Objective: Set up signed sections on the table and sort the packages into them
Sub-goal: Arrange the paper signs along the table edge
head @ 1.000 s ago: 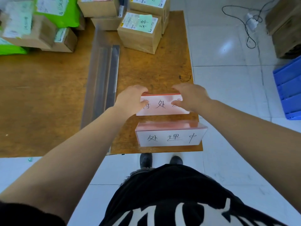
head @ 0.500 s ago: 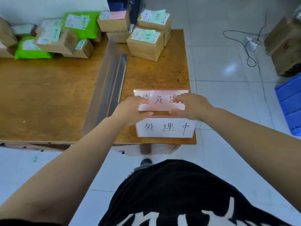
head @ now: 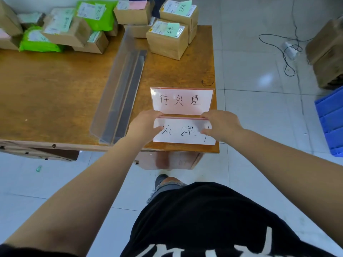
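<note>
Both hands hold the near sign at the worktop front edge, left grip and right grip each pinching an end, so only 处理 reads clearly. Just behind stands the 待处理 sign. Labelled packages sit at the back, with a clear divider lying left of the signs.

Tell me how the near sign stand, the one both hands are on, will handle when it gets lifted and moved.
The near sign stand looks like thin clear plastic around a paper card, so probably light and fairly stiff. Its glossy face may be slippery; the left hand and right hand gripping both ends suits that. Standing upright at the table edge, it could tip if nudged.
</note>
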